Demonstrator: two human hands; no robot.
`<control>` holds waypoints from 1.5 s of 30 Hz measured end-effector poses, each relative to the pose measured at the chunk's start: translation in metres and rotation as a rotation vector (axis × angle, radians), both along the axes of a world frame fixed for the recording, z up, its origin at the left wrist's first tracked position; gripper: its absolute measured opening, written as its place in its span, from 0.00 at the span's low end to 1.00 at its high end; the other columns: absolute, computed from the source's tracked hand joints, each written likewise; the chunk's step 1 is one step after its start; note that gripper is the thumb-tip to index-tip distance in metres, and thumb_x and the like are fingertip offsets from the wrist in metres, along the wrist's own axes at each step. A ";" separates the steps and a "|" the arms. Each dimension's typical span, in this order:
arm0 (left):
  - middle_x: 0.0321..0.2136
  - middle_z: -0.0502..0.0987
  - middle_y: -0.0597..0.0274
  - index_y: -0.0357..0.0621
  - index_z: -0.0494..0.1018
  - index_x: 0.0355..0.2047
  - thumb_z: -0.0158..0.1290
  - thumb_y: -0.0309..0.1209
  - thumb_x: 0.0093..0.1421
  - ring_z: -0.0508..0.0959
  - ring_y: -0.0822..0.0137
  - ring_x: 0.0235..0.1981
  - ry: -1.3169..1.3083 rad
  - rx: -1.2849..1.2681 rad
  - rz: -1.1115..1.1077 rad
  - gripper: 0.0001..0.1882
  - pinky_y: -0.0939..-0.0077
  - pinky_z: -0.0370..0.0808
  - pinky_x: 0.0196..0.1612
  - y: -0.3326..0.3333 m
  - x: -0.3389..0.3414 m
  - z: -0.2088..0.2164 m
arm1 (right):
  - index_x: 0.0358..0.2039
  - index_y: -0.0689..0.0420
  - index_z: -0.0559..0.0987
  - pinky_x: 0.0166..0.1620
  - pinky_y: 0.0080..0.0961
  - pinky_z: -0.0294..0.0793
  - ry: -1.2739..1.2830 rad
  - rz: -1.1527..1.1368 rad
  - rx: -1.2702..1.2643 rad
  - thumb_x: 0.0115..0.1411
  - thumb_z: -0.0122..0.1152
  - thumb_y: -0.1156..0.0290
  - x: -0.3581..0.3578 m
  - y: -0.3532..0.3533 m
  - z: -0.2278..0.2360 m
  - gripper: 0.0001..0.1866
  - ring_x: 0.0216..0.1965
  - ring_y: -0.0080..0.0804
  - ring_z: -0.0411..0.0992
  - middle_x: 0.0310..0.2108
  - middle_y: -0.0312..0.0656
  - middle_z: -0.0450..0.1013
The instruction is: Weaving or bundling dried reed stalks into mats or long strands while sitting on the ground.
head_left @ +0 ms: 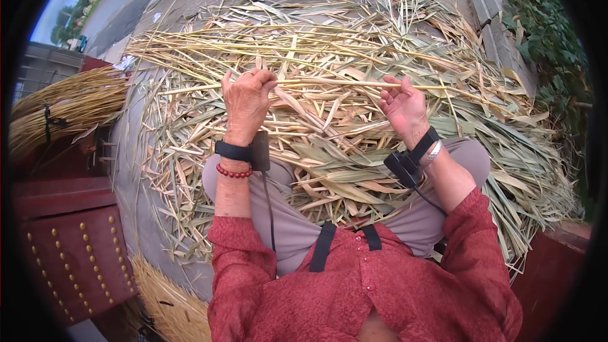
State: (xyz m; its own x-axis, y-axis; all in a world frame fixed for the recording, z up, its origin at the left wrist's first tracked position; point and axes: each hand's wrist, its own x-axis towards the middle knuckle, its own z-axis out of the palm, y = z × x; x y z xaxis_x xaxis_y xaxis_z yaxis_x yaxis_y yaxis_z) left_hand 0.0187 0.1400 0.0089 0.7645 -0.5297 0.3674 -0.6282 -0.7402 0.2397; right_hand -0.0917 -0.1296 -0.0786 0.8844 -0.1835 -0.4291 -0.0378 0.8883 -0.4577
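A long, thin yellowish reed stalk (pixel 335 82) stretches crosswise in front of me, above a layer of dry leaves. My left hand (pixel 249 98) is closed on it, back of the hand upward, thumb and fingers pinched together. Farther along, my right hand (pixel 403 106) is turned palm up, with fingers curled around the same stalk, whose end sticks out to the right. Just beyond my hands lies a loose spread of similar reed stalks (pixel 209 47), pointing left and right.
Stripped leaves (pixel 323 177) cover the ground around my legs. At left are a tied stalk bundle (pixel 69 104) and a dark red studded panel (pixel 76 259); another bundle (pixel 171 288) lies nearer. A concrete curb (pixel 491 25) and green plants (pixel 544 31) border the right side.
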 end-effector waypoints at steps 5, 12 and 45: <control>0.21 0.74 0.65 0.47 0.73 0.26 0.51 0.32 0.51 0.74 0.63 0.26 -0.012 -0.006 -0.076 0.04 0.58 0.58 0.50 0.002 0.000 -0.003 | 0.33 0.63 0.71 0.30 0.25 0.73 0.008 -0.015 -0.050 0.59 0.46 0.58 -0.001 -0.010 -0.013 0.18 0.26 0.28 0.70 0.22 0.38 0.69; 0.20 0.74 0.62 0.47 0.75 0.26 0.56 0.36 0.46 0.74 0.62 0.23 0.097 -0.073 -0.221 0.09 0.71 0.69 0.30 -0.033 -0.018 -0.018 | 0.32 0.63 0.71 0.34 0.27 0.74 -0.003 0.037 -0.056 0.60 0.46 0.63 -0.004 0.002 -0.010 0.14 0.29 0.30 0.71 0.26 0.41 0.70; 0.29 0.75 0.60 0.45 0.75 0.30 0.52 0.25 0.47 0.74 0.63 0.31 0.118 -0.310 0.109 0.08 0.75 0.68 0.33 -0.023 -0.003 -0.020 | 0.35 0.63 0.71 0.36 0.26 0.74 -0.044 0.187 -0.084 0.58 0.48 0.72 -0.010 0.010 -0.007 0.09 0.30 0.30 0.72 0.29 0.41 0.71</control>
